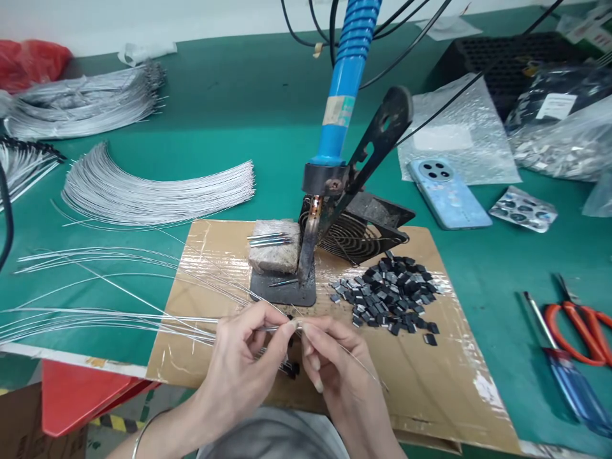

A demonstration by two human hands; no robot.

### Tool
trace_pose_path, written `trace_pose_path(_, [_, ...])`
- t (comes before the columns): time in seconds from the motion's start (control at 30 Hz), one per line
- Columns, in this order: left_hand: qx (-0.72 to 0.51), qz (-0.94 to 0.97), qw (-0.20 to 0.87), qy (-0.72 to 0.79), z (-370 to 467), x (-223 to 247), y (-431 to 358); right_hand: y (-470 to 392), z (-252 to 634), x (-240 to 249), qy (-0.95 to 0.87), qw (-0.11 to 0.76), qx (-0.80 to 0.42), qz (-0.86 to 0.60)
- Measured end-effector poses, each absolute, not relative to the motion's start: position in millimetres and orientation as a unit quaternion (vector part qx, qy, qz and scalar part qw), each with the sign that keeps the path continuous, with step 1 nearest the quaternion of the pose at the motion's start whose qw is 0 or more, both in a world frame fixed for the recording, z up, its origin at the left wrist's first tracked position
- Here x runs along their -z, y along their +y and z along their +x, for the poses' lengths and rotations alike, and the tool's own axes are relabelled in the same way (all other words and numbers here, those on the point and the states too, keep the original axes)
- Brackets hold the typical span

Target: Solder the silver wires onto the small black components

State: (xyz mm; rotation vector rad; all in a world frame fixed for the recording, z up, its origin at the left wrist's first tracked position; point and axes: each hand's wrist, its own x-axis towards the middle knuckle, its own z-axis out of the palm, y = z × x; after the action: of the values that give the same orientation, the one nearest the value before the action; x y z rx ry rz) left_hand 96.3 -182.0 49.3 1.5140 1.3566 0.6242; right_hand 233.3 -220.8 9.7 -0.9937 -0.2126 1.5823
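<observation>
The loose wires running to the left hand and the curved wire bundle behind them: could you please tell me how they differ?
The loose wires are few and spread out; the curved wire bundle has many strands packed close. The loose wires reach over the cardboard to the left hand, while the curved wire bundle lies untouched on the green tabletop. Both consist of thin, pale strands.

Bright light, glare on cardboard (440,389)

Left fingers (280,342) and right fingers (322,339) pinch, tips close together.
</observation>
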Motion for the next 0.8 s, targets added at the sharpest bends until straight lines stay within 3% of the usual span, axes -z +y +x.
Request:
trace_pose_path(0.33, [-0.288, 0.564, 0.545, 0.550, 98, -50, -179, -220, 232, -13, -0.105, 0.597, -0.674, -0.422])
trace_pose_path(0.8, [-0.251, 0.605, 0.501, 0.566, 95, -51, -180, -227, 237, 0, -0.177, 0.577, -0.636, -0.480])
